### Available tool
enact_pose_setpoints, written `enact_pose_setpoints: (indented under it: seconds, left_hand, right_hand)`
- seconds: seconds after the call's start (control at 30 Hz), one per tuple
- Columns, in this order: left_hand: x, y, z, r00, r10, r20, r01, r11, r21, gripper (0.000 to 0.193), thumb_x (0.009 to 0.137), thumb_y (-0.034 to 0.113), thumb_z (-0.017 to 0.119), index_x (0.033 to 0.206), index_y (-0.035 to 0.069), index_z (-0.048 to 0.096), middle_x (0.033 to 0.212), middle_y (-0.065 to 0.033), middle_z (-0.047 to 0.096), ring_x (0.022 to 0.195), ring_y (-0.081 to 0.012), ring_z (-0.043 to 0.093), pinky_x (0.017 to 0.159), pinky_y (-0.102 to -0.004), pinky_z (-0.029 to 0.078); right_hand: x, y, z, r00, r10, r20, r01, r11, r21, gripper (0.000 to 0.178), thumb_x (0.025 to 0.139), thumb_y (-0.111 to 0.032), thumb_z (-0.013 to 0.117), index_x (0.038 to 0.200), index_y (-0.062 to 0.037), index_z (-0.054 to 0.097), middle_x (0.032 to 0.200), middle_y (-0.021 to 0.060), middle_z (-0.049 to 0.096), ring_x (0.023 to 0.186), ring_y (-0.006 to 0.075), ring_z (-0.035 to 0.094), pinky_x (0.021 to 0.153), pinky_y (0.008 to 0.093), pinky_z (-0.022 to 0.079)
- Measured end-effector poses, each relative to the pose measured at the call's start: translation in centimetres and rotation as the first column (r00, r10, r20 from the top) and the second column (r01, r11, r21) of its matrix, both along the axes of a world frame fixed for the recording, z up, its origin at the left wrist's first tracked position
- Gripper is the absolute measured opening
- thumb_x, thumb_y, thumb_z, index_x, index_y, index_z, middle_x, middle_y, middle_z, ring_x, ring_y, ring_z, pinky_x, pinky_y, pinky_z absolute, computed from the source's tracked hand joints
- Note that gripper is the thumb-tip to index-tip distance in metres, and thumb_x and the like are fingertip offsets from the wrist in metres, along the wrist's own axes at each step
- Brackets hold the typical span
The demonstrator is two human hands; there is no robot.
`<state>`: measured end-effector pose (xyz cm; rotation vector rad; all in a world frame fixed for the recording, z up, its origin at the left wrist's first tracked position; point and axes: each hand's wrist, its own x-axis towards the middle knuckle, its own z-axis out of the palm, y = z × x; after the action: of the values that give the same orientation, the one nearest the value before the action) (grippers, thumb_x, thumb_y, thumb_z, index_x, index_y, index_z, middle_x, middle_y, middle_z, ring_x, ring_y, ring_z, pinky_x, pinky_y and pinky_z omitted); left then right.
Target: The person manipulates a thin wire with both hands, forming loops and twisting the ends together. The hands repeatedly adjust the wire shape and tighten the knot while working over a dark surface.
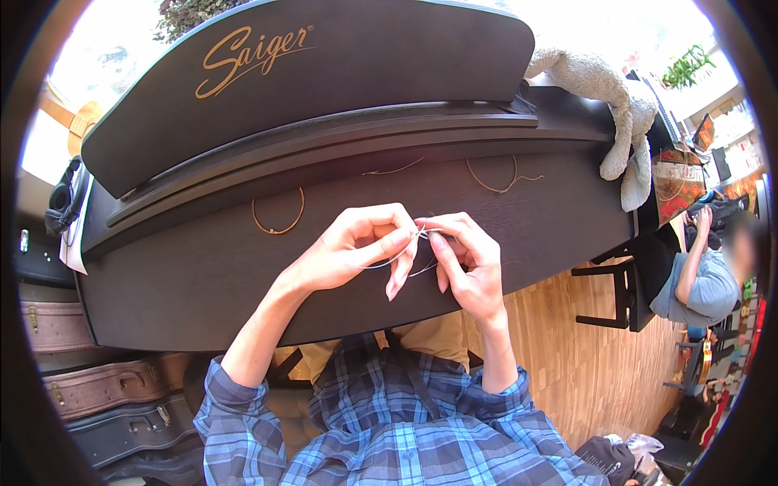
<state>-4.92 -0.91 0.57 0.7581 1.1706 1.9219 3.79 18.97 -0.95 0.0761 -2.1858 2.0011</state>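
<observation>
Pinching a thin pale cord [377, 265] between thumb and forefinger tips, the left hand [369, 247] and the right hand [468, 263] are nearly meeting above the dark surface [178, 275]. The cord is crossing itself right by the fingertips, while one length is curving below the left thumb and another is showing lower down between the hands; how the strands are joined is too fine to tell. Both hands are gripping with the tips alone, likely because so slender a thing is offering little to hold, and the closeness is probably giving finer control over the crossing. The left hand's lower fingers are pointing downward, seemingly being kept out of the pinch. The plaid sleeves [235, 405] are sitting back from the wrists, which is probably sparing the cord any brushing cloth. Farther back, an orange-brown loop [271, 232] is lying to the left, a thin tan length [393, 171] is resting nearer the upright black board [324, 77], and a curved cord with a loose tail [493, 191] is lying to the right, all apart from the hands, perhaps so that they are not tangling with the held one.
</observation>
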Motion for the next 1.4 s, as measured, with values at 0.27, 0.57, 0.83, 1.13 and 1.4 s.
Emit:
enact_pose_setpoints:
  seconds: [0.27,0.57,0.83,1.13,1.4]
  left_hand:
    - [-1.4,-0.5,-0.6,0.968,0.242,0.062,-0.246,0.967,0.069,0.026,0.109,0.024,0.048,0.097,0.003,0.057,0.068,-0.0041,0.063,0.057,-0.0124,0.062,0.074,-0.0296,0.055]
    - [-1.1,-0.2,-0.3,0.951,0.29,0.104,-0.288,0.957,-0.034,0.023,0.109,0.023,0.049,0.097,0.004,0.055,0.06,-0.003,0.057,0.048,-0.0119,0.054,0.069,-0.0307,0.053]
    - [-1.6,-0.9,-0.5,0.939,0.33,0.093,-0.329,0.944,-0.023,0.028,0.109,0.028,0.05,0.098,0.004,0.06,0.066,-0.0042,0.063,0.053,-0.0105,0.059,0.056,-0.0245,0.049]
    - [-1.0,-0.2,-0.3,0.961,0.263,-0.088,-0.272,0.955,-0.117,0.026,0.108,0.024,0.051,0.099,0.001,0.059,0.069,-0.0068,0.065,0.054,-0.0134,0.063,0.056,-0.0254,0.05]
    - [-0.6,0.1,-0.1,0.973,0.199,-0.119,-0.214,0.968,-0.13,0.028,0.109,0.025,0.05,0.1,0.0,0.058,0.071,-0.0063,0.065,0.058,-0.0132,0.065,0.055,-0.0252,0.052]
  right_hand:
    - [0.1,0.7,-0.4,0.991,-0.119,-0.054,0.101,0.961,-0.259,0.026,0.1,-0.001,0.06,0.126,-0.0007,0.063,0.103,0.0021,0.058,0.064,0.0008,0.046,0.061,0.0168,0.041]
    - [-0.3,1.1,-1.6,0.95,-0.26,-0.175,0.135,0.844,-0.519,0.029,0.102,0.002,0.051,0.129,-0.0058,0.046,0.087,0.0026,0.053,0.074,0.0106,0.052,0.069,0.0297,0.049]
    - [0.2,2.0,-1.5,0.985,-0.128,-0.118,0.04,0.826,-0.562,0.034,0.105,-0.014,0.057,0.134,-0.0044,0.046,0.083,0.0023,0.055,0.065,0.009,0.05,0.063,0.0285,0.05]
    - [0.2,1.6,-1.6,0.954,-0.2,-0.225,0.055,0.851,-0.522,0.039,0.092,0.004,0.07,0.126,-0.0027,0.051,0.1,0.0122,0.07,0.091,0.0179,0.069,0.087,0.0328,0.056]
    - [-0.1,0.6,-0.9,0.943,-0.17,-0.285,0.153,0.985,-0.081,0.019,0.077,0.009,0.079,0.091,-0.0019,0.071,0.095,0.0111,0.077,0.089,0.0183,0.066,0.082,0.0316,0.056]
